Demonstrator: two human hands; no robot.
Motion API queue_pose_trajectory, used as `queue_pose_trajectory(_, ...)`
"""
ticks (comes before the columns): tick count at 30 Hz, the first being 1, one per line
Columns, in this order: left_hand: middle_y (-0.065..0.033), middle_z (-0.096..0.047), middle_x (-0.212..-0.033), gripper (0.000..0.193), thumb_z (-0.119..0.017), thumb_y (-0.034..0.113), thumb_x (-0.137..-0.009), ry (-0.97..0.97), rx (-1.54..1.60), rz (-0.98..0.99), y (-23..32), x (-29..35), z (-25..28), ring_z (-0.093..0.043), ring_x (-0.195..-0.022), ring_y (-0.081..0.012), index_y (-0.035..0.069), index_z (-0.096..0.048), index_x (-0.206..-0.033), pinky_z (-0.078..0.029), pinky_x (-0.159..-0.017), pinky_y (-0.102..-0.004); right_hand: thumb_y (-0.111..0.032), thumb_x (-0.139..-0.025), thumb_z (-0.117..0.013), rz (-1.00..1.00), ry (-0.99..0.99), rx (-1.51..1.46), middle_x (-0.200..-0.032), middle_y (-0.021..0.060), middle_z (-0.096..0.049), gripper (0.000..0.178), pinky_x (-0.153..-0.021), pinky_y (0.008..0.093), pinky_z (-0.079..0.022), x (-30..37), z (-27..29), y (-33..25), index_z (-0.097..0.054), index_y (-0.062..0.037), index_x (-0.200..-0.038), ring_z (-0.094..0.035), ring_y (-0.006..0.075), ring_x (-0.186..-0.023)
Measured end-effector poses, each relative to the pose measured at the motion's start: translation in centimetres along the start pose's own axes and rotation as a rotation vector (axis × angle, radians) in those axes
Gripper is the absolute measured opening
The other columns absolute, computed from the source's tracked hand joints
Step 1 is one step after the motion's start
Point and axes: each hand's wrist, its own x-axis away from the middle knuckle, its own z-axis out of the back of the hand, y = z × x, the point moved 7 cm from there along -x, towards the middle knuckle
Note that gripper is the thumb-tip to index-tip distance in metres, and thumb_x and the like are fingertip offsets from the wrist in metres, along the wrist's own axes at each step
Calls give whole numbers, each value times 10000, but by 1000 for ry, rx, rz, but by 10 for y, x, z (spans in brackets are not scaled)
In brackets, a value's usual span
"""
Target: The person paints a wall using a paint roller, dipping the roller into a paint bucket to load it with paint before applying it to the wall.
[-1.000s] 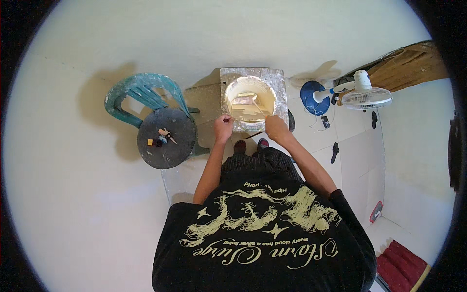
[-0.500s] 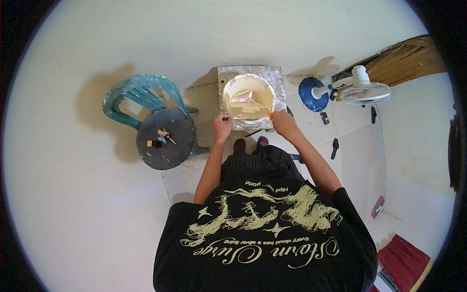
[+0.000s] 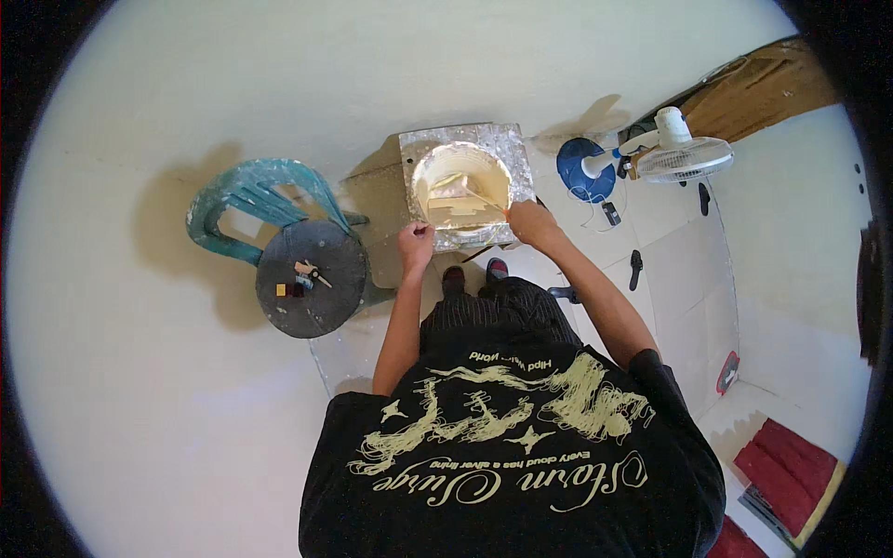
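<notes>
A round cream tub (image 3: 507, 177) sits on a silvery, paint-spattered square board (image 3: 419, 144) in front of me. My right hand (image 3: 532, 224) is closed at the tub's near right rim, around the orange end of a long pale tool (image 3: 484, 197). The tool slants into the tub toward its middle, and I cannot make out its exact kind. Pale, flat, jagged-edged shapes show in the tub's lower half. My left hand (image 3: 416, 249) is closed beside the board's near left corner, its fingertips pinched together. Whatever it may hold is too small to see.
Left of me, a paint-stained green plastic chair (image 3: 246, 181) stands by a dark round seat (image 3: 316, 242) bearing small items and a yellow block (image 3: 281, 289). At right are a white fan (image 3: 684, 158) with a blue base, a dark sandal (image 3: 635, 270) and red cloth (image 3: 791, 465).
The whole view has shifted a little, so the surroundings sit further left. The tool in the tub has moved slightly with my right hand; my left hand remains closed near the board's corner.
</notes>
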Motion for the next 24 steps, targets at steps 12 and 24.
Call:
queue_pose_trajectory(12,-82,-556,-704,205,-567,106,-766,162,152,28,-8,24,-12,-521,-635,-138,-22,-531,-922,-432,-605,-261,-218,-826,-447,-339,-145,-612,-651,172,-585,284,-466,343,-454,109,60,23,-577,11,-932,-588,234,-545)
queue_pose_trajectory(24,-117,-558,-664,303,-438,250,-830,-74,8,197,-84,100,-66,-543,-567,-218,-31,-542,-784,-418,-532,-348,-223,-836,-501,-614,102,-1474,-598,19,-500,363,-367,183,-334,369,69,88,-484,19,-1106,-415,50,-419)
